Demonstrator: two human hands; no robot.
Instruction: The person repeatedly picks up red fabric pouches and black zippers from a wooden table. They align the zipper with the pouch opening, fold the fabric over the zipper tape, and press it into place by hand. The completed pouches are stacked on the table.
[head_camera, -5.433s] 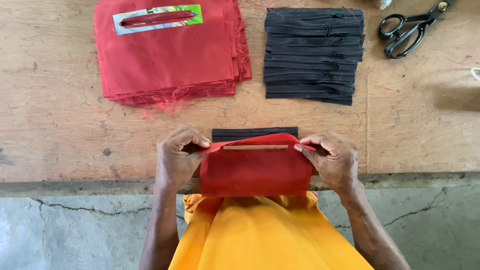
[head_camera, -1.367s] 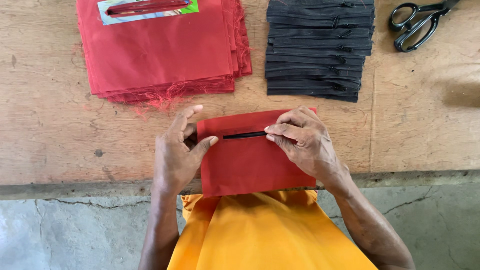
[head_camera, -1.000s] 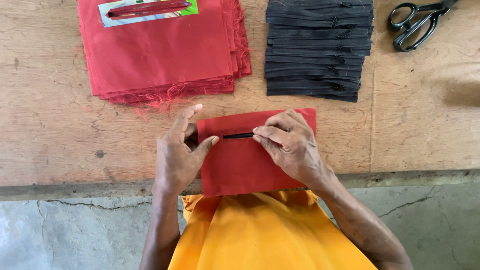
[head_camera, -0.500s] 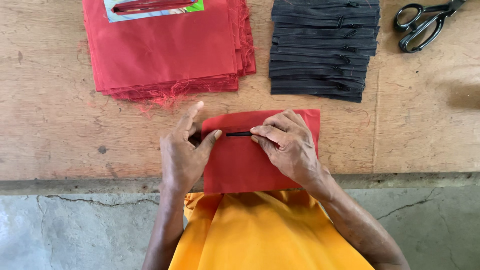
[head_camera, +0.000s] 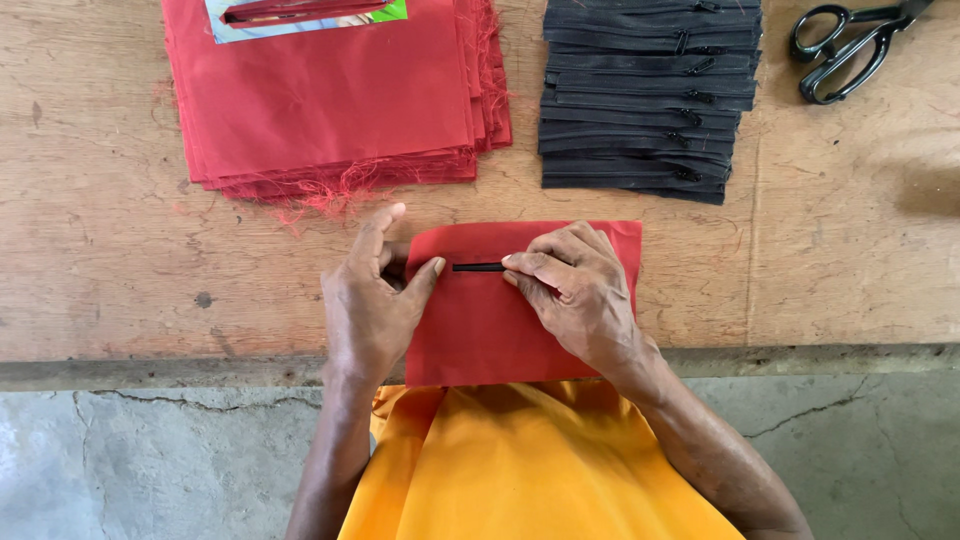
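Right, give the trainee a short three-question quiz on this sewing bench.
1. True or false: both hands rest on the red fabric piece.
2. What lies at the table's top right corner: A) black scissors, B) a ruler, C) a spool?
3. What colour is the slit showing between the fingers?

Key: 1 true; 2 A; 3 black.

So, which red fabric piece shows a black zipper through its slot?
The single red piece under both hands, nearest the table edge; the red stack lies farther away.
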